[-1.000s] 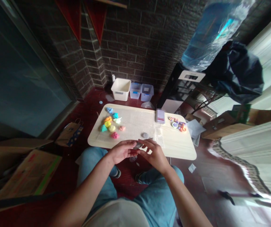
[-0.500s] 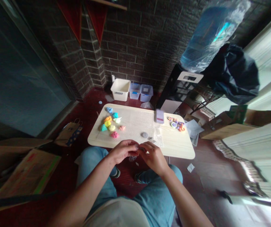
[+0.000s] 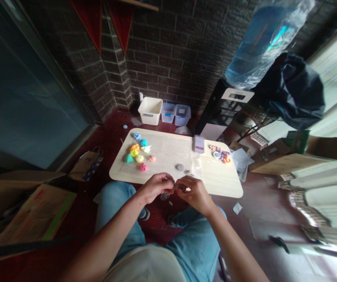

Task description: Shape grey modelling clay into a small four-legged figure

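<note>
My left hand (image 3: 158, 185) and my right hand (image 3: 193, 192) meet over the table's front edge, fingertips pinched close together. A small dark-grey bit of modelling clay (image 3: 181, 187) shows at the right fingertips. Something greyish also sits at the left fingertips, mostly hidden by the fingers. Just beyond lies a grey clay lump (image 3: 180, 167) on a clear bubble-textured sheet (image 3: 168, 150), with tiny grey pieces (image 3: 187, 171) beside it. Soft clay lumps in several colours, among them a pink lump (image 3: 143, 167) and a green lump (image 3: 129, 158), are grouped at the table's left.
The pale table (image 3: 227, 184) stands before my knees. At its right are a phone-like rectangle (image 3: 199, 144) and multicoloured clay shapes (image 3: 225, 157). Behind it are a white bin (image 3: 150, 111), blue-tinted boxes (image 3: 182, 114) and a water dispenser (image 3: 215, 131). Cardboard boxes flank both sides.
My right hand has shifted slightly right and turned, so the fingertips are a little farther apart and more grey shows between them. The clay on the table has not moved.
</note>
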Tool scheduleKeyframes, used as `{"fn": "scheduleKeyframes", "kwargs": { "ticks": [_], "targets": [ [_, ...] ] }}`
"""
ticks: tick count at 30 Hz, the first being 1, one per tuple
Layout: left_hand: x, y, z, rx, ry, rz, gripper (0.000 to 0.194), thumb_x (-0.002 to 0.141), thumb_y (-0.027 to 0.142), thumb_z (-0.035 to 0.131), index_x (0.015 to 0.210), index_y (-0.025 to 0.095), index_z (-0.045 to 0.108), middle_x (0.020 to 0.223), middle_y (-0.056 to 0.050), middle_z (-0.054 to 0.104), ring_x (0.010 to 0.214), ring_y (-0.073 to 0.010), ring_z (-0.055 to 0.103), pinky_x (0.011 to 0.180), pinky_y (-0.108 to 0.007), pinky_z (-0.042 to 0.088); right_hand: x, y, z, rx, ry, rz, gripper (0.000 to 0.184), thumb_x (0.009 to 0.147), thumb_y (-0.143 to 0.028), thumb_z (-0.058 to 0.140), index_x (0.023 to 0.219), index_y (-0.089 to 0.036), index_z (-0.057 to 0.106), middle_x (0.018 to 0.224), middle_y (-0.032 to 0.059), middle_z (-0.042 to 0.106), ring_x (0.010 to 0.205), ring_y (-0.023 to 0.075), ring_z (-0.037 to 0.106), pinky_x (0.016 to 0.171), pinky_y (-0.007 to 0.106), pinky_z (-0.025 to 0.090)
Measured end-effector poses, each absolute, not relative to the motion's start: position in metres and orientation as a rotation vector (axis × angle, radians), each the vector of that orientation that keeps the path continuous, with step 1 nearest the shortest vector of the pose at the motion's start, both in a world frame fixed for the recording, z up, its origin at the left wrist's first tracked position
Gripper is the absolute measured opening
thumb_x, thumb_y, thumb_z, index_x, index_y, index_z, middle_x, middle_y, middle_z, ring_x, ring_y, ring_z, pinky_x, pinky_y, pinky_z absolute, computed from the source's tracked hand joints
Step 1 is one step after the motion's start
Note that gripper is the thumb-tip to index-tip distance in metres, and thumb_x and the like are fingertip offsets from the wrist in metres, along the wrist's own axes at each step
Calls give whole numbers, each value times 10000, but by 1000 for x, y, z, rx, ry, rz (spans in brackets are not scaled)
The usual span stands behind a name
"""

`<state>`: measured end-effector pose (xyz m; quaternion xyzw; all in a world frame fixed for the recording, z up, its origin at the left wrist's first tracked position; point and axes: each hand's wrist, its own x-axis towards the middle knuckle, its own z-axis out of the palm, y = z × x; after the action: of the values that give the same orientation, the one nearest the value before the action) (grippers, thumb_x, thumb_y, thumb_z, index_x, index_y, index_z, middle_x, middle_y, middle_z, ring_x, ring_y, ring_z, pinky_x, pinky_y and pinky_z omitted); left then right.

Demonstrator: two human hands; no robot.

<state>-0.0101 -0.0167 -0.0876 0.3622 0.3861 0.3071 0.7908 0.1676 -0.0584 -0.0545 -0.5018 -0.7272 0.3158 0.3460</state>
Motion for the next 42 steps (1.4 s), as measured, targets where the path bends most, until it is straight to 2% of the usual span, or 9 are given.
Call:
{"fn": "scheduleKeyframes", "kwargs": {
  "ticks": [5,9,14,17,21,24,29,36,42],
  "targets": [
    [0,-13,-86,827,917,712,252,588,218,808,750,121,642,591,7,641,560,-99,582,626,-252,463,185,-45,-69,-1289,-1588,989,104,804,-259,657,819,-189,733,707,21,670,639,141,598,615,263,483],
    [2,-6,-89,805,946,759,255,602,241,801,743,129,620,610,13,636,576,-99,583,648,-265,474,204,-33,-85,-1278,-1258,1042,254,781,-417,694,868,-180,721,666,16,664,563,136,590,588,294,520],
    [-7,0,-102,740,988,803,268,620,257,811,751,143,607,640,28,630,601,-96,603,684,-268,501,242,-20,-95,-1286,-992,1016,400,724,-542,722,945,-208,716,843,46,702,645,145,618,632,318,543],
    [-12,1,-106,691,969,766,315,623,285,831,806,152,613,735,9,665,685,-129,665,744,-303,535,264,-6,-112,-1383,-914,1025,416,719,-485,764,1010,-193,702,974,59,704,799,167,650,709,316,553],
    [-11,-1,-104,647,948,700,349,648,323,840,861,154,621,809,-34,698,752,-189,717,705,-294,548,280,17,-157,-1648,-835,1046,305,897,-362,637,1112,-146,627,1082,70,663,890,174,655,777,360,562],
    [-10,-3,-102,631,932,695,328,675,317,833,870,153,627,821,-39,704,737,-182,723,643,-246,535,285,30,-191,-1852,-807,1041,324,932,-341,595,1202,-163,581,1189,81,622,992,205,642,835,410,559],
    [-12,-3,-101,593,897,710,267,703,268,818,859,145,639,814,-37,712,714,-172,721,660,-258,554,284,38,-222,-2079,-841,979,336,926,-346,601,1214,-174,584,1241,83,603,1047,227,626,873,427,547],
    [-16,-2,-103,522,864,728,135,761,175,742,877,123,697,862,-74,753,790,-201,732,780,-315,574,281,30,-221,-2161,-909,888,322,930,-347,596,1205,-181,589,1237,81,606,1043,222,627,874,421,547],
    [-14,-3,-99,493,809,737,131,793,96,690,918,98,729,948,-100,763,906,-193,722,890,-297,545,282,29,-176,-2014,-994,831,324,934,-354,589,1201,-172,585,1212,81,615,1015,212,635,854,415,553]
  ]
}}
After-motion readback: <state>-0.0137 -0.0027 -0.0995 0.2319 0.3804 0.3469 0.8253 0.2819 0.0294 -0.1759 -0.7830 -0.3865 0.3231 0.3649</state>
